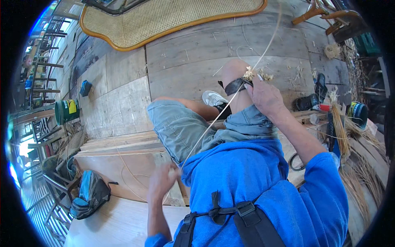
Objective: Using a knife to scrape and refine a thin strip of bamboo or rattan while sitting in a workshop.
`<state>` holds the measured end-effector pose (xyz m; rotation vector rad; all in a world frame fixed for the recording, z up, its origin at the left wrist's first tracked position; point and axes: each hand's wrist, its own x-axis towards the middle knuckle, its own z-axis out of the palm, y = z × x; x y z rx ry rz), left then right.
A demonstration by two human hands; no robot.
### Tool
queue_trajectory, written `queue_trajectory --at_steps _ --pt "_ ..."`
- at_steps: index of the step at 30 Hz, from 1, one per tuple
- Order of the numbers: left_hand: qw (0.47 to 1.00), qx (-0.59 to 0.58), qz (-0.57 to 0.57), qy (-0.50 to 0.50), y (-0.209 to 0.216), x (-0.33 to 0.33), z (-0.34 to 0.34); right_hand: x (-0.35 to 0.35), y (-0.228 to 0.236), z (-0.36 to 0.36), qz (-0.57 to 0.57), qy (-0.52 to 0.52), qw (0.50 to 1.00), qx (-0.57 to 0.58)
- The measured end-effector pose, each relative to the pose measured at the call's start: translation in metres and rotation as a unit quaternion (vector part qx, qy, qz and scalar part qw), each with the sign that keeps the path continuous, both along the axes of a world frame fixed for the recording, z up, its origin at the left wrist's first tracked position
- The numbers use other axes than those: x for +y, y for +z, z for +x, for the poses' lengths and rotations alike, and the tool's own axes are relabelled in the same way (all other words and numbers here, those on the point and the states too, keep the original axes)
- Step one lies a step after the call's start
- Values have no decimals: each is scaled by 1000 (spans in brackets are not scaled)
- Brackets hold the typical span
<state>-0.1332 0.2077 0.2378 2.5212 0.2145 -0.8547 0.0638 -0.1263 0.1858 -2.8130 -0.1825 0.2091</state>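
A long, thin, pale cane strip [205, 131] runs from my left hand, up across my right knee and on toward the far floor. My left hand [161, 179], slightly blurred, is closed on its near end beside my left hip. A black band [233, 86] wraps my right leg just below the knee, and the strip passes over it. My right hand [265, 96] is closed there, pressing at the strip; a bit of shiny metal shows by its fingers, mostly hidden. Curly pale shavings [248, 74] are bunched at that spot.
A cane-woven panel with a wooden frame [173, 31] lies ahead. Green buckets [67, 112] stand left and right. A backpack [89, 193] rests at lower left. Bundles of cane strips [338, 131] and dark sandals [308, 101] are at right. Shavings litter the plank floor [185, 57].
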Motion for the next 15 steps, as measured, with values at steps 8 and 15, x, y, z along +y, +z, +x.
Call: queue_trajectory --at_steps 8,15 --pt "981 -163 -94 -35 -44 -181 198 -2 2 -11 4 -13 1000 1" --pt "952 -132 -269 -57 -58 -129 148 -6 4 -9 -22 -39 999 19"
